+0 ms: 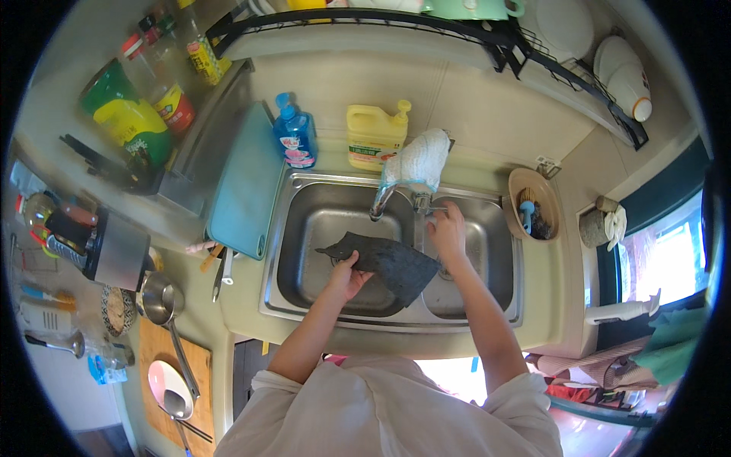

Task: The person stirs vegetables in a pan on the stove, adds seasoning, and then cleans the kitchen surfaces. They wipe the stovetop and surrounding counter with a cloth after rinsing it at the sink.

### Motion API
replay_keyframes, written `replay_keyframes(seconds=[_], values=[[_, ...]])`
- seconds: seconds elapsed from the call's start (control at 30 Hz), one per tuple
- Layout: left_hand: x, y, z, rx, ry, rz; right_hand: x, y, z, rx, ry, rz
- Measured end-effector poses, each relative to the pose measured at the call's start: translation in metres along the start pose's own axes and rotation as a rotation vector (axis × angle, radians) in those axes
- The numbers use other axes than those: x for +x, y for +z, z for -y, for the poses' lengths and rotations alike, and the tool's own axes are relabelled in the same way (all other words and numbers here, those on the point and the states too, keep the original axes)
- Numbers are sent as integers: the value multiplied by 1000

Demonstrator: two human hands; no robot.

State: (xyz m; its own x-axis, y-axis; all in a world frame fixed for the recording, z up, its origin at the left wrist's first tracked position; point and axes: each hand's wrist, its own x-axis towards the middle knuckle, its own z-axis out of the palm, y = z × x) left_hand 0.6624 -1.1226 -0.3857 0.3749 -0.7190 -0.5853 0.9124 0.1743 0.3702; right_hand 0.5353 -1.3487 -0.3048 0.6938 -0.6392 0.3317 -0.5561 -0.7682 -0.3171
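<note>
My left hand grips a dark grey cloth by its near edge, thumb on top. The cloth spreads over the left basin of a steel double sink, and its right corner reaches across the divider. My right hand is at the faucet lever, with its fingers around the lever's end. The chrome faucet spout points down over the left basin, and I cannot tell whether water runs. A white towel is wrapped around the faucet's upper body. The right basin lies beneath my right forearm.
Behind the sink stand a blue soap bottle and a yellow pump jug. A blue cutting board leans at the left, near knife handles. A tan bowl holding a brush sits at the right. Overhead runs a black rack.
</note>
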Motion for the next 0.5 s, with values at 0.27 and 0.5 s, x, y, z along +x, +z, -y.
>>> replay_keyframes(seconds=[0.27, 0.5], values=[[52, -99, -7, -494, -103, 334, -54, 54, 67, 1421, 1046, 352], [27, -69, -3, -486, -3, 68, -15, 127, 65, 1211, 741, 463]])
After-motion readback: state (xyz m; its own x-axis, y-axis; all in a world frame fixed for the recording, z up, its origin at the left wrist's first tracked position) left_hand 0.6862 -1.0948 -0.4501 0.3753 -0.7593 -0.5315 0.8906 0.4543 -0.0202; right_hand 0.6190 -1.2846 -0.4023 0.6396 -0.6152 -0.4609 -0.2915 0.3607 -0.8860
